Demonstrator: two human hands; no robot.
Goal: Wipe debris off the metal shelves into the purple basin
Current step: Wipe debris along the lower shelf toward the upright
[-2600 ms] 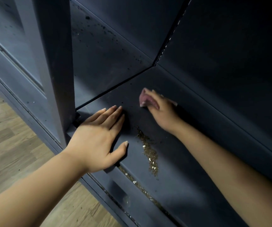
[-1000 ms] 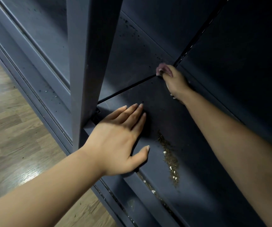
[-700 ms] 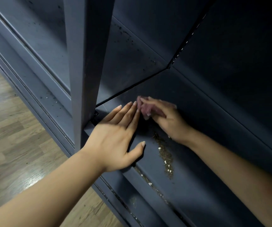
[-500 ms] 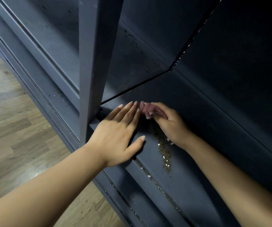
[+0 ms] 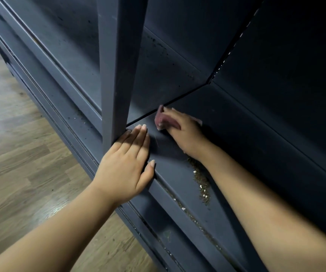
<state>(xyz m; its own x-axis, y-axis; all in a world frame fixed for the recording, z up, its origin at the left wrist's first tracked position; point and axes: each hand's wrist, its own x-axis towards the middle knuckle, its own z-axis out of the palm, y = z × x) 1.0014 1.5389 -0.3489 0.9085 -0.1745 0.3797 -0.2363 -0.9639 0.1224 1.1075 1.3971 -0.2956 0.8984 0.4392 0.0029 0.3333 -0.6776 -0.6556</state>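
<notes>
Metal shelf [image 5: 236, 138] partly wiped: right hand [image 5: 185, 132] grips pink cloth [image 5: 161, 119], left hand [image 5: 127, 163] flat; debris [image 5: 202, 183] remains mid-frame, basin unseen.

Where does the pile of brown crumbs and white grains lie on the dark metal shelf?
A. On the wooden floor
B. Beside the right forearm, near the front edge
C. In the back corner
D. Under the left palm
B: the pile of brown crumbs and white grains lies on the dark metal shelf alongside the right forearm, near the front edge.
</notes>
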